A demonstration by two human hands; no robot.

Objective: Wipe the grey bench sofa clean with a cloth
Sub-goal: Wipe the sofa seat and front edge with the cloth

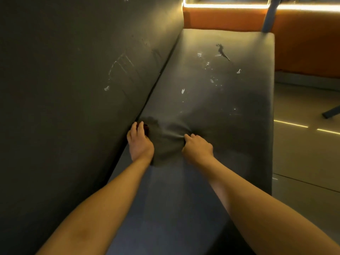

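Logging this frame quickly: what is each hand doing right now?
Left hand: open, fingers pressing flat on the cloth.
Right hand: closed, grip bunching the cloth.

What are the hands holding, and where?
The right hand grips the grey cloth by its bunched right edge; the left hand presses its left side.

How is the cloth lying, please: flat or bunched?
Bunched: folds in the cloth gather into the right hand, which grips it.
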